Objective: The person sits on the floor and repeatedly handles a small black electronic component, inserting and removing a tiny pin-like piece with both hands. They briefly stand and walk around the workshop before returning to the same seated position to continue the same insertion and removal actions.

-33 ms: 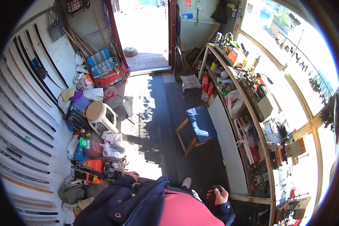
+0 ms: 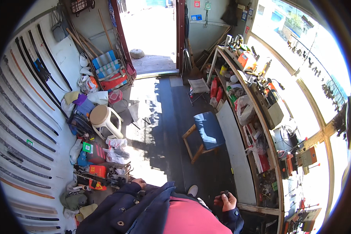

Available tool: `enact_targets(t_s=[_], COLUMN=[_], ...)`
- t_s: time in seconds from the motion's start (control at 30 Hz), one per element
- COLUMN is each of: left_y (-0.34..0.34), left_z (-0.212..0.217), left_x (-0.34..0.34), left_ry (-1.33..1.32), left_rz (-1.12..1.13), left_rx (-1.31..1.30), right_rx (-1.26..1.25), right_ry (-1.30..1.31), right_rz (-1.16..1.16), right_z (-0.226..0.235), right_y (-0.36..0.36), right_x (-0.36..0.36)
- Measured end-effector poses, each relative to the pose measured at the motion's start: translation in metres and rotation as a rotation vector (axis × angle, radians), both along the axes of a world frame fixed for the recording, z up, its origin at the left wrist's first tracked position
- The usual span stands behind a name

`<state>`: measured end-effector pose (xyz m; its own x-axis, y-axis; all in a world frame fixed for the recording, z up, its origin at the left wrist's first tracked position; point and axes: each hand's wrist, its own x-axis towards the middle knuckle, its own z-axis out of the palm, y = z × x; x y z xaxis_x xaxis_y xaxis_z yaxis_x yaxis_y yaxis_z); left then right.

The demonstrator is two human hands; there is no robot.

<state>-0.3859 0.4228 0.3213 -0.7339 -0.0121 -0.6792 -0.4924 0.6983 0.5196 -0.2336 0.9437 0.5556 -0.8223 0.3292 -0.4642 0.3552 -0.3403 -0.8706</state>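
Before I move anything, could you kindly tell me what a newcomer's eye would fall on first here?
Likely first is the glaring open doorway at the top centre, with the blue-topped stool on the dark floor below. Next, probably, come the long strips along the white left wall, then the right hand near the bottom, holding a small dark object.

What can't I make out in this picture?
In the head view:
Small dark object in the right hand: too small to name.
Left hand: too small to tell whether it holds anything.
One foot: apparently covered by the jacket.
Beyond the doorway: much lost in glare.
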Motion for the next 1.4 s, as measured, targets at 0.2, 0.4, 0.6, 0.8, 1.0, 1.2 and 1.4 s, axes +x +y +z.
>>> enact_targets(t_s=[0.2,0.4,0.6,0.8,1.0,1.2,1.4], left_y=[0.051,0.018,-0.045,-0.096,-0.128,-0.094,-0.087], left_z=[0.063,0.044,-0.015,0.025,0.091,0.082,0.039], left_x=[-0.007,-0.01,-0.115,-0.322,-0.498,-0.514,-0.444], left_ry=[-0.009,-0.179,-0.123,-0.052,0.261,0.216,-0.215], left_rz=[0.204,0.35,-0.046,0.348,0.297,0.206,0.268], left_rx=[0.31,0.093,0.07,0.114,0.05,0.042,0.143], right_rx=[-0.019,0.022,0.053,0.031,0.098,0.116,0.037], right_ry=[-0.05,-0.061,-0.134,-0.067,-0.136,-0.115,-0.143], right_rz=[0.286,0.523,0.52,0.49,0.523,0.538,0.544], right_z=[-0.008,-0.011,-0.015,0.005,0.018,0.022,0.013], right_y=[0.023,-0.006,-0.041,-0.098,-0.117,-0.116,-0.119], right_x=[-0.133,-0.242,-0.37,-0.49,-0.554,-0.604,-0.652])
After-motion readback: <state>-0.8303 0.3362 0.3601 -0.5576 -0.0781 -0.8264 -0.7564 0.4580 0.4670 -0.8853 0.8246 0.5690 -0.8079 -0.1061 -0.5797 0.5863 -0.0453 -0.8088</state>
